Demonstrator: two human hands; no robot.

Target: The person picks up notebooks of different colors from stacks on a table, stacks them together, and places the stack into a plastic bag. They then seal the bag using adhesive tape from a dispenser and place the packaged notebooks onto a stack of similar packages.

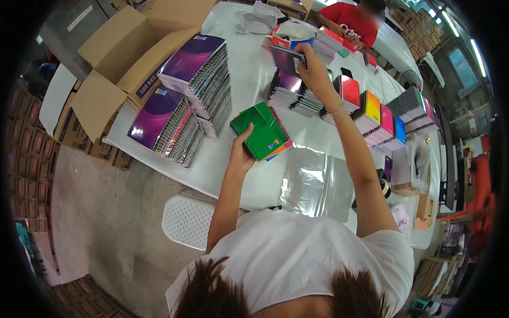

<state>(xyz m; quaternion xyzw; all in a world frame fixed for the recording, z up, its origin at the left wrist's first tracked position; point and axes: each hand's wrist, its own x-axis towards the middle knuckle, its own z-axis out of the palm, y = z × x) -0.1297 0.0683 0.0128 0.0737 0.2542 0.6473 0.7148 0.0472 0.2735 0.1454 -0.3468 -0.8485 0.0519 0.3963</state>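
Note:
My left hand grips a small fanned stack of spiral notebooks, thumb on top. A green spiral notebook lies uppermost, with orange, blue and pink-red edges showing beneath. Farther out, my right hand is closed on a dark purple notebook, lifted and tilted above a row of notebook piles. Directly under it stands a purple notebook pile. To its right the row goes on with a red pile, a yellow pile, a pink pile and a blue pile.
Tall stacks of purple spiral notebooks stand left on the white table, beside an open carton. Clear plastic sleeves lie near me. A person in a red shirt works opposite. A white stool stands below the table edge.

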